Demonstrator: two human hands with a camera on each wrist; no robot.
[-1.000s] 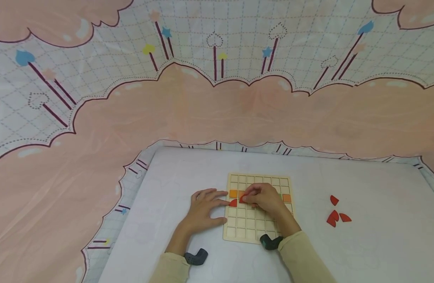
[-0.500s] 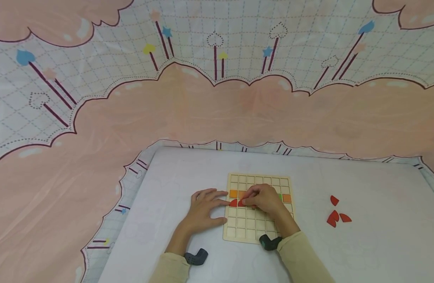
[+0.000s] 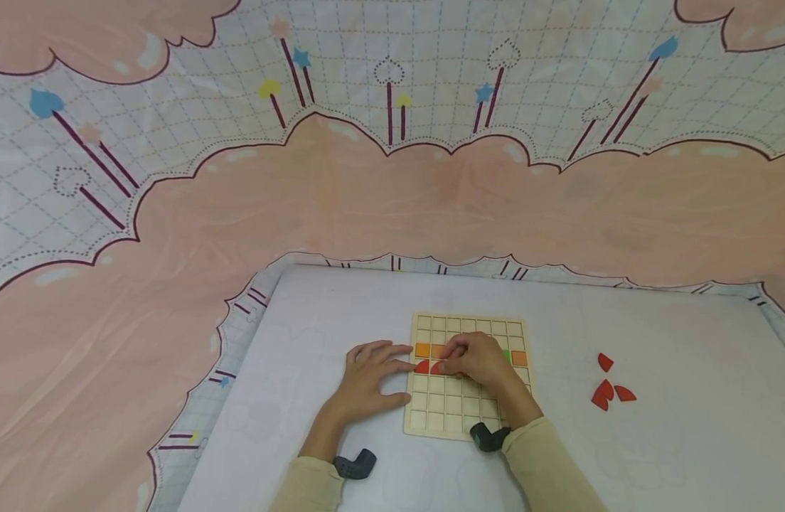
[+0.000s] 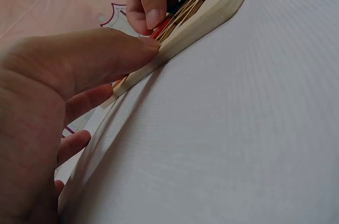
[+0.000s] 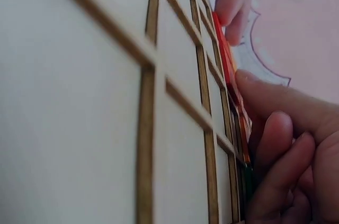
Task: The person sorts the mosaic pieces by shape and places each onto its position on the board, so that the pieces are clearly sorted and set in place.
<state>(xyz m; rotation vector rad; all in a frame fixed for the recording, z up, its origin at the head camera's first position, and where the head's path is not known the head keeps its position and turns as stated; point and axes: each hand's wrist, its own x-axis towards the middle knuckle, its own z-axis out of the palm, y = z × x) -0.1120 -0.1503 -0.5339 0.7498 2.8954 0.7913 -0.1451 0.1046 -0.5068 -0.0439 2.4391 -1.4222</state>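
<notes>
A light wooden grid board lies on the table. Its far-middle row holds flat coloured squares, among them a yellow-orange square and an orange square. In the row below, at the left, sits one red quarter-circle piece. Beside it, in the second cell, is another red quarter-circle piece, its right part covered by my right hand. The right thumb and fingers pinch that piece, close down on the board. My left hand spreads straight fingers along the board's left edge, one fingertip by the first red piece.
Several loose red pieces lie on the white table to the right of the board. A patterned peach and white cloth hangs behind and drapes round the table. Dark wrist devices sit on both wrists.
My right hand has lowered the second red piece from a tilted hold above the board to flat in the second cell. The left hand has stayed still.
</notes>
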